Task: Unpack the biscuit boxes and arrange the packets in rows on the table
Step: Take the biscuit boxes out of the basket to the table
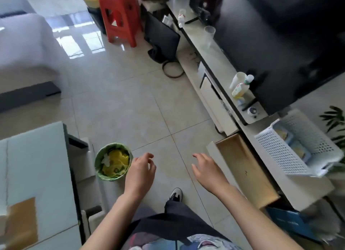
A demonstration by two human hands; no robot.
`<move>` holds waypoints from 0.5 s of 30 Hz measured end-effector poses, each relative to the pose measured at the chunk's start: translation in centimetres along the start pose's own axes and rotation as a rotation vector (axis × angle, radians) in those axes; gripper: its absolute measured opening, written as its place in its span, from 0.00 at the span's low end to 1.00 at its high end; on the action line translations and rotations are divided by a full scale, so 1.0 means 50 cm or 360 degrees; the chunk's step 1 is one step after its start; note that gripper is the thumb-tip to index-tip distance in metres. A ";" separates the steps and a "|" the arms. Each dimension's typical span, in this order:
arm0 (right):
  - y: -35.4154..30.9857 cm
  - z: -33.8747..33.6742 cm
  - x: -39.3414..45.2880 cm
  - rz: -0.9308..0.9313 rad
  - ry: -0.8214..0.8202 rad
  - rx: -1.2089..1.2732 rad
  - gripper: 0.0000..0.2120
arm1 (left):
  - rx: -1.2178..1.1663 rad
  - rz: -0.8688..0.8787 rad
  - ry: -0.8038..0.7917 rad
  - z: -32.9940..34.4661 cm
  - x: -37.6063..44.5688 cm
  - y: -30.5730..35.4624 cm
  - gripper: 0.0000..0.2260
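**Both hands free above the floor, between worktop and open drawer**

Head view: the person stands on a tiled floor [130, 104], both bare forearms stretched forward and down. The left hand [141, 172] hangs with fingers loosely curled and holds nothing; it is just beside a green-lined bin [113, 161] filled with yellow wrappers. The right hand [207, 170] is spread, fingers relaxed, also holding nothing, near the front edge of an open wooden drawer [246, 173] in a long low cabinet [218, 66].

The pale worktop [33, 162] lies at the left edge, with a brown cardboard piece [21, 221] on its near corner. On the cabinet to the right stands a white perforated basket [291, 152] with packets [298, 149] inside, blurred, so their kind cannot be told. A blue box [287, 221] sits low beneath the drawer. Farther back are a red stool [119, 16], a dark television [280, 50] and a bottle [240, 87] on the cabinet.
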State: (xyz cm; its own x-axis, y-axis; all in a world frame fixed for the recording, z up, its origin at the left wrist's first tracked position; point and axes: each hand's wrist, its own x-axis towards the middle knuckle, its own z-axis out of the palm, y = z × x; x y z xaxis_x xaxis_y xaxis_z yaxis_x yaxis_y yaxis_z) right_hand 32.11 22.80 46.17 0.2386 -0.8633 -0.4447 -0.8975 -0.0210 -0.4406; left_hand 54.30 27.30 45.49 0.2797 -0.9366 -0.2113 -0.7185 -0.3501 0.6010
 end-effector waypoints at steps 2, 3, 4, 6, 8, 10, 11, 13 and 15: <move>0.051 -0.028 -0.004 0.0091 0.0061 0.0048 0.21 | 0.0078 0.0109 -0.0092 0.039 0.021 0.052 0.10; 0.075 -0.041 -0.008 0.0141 0.0088 0.0083 0.21 | 0.0122 0.0177 -0.0140 0.057 0.031 0.077 0.11; 0.098 -0.052 -0.011 0.0191 0.0115 0.0126 0.21 | 0.0162 0.0245 -0.0184 0.074 0.043 0.101 0.11; 0.143 -0.071 -0.021 0.0312 0.0166 0.0240 0.21 | 0.0231 0.0377 -0.0272 0.108 0.065 0.149 0.12; 0.186 -0.086 -0.031 0.0418 0.0221 0.0322 0.21 | 0.0296 0.0519 -0.0353 0.142 0.086 0.194 0.12; 0.227 -0.098 -0.040 0.0512 0.0276 0.0375 0.20 | 0.0369 0.0648 -0.0429 0.177 0.108 0.236 0.12; 0.246 -0.103 -0.044 0.0560 0.0306 0.0400 0.20 | 0.0409 0.0711 -0.0466 0.195 0.118 0.257 0.12; 0.282 -0.116 -0.050 0.0648 0.0372 0.0440 0.19 | 0.0472 0.0820 -0.0526 0.229 0.140 0.299 0.12; 0.314 -0.131 -0.054 0.0729 0.0432 0.0483 0.18 | 0.0501 0.0904 -0.0574 0.263 0.162 0.339 0.11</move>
State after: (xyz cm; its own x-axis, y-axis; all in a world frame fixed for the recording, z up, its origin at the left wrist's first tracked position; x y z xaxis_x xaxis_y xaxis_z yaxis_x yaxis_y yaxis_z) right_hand 14.91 21.51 45.58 -0.2854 -0.8489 -0.4448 -0.7311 0.4929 -0.4717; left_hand 36.01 13.57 43.86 -0.3769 -0.9030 -0.2065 -0.8540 0.2523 0.4550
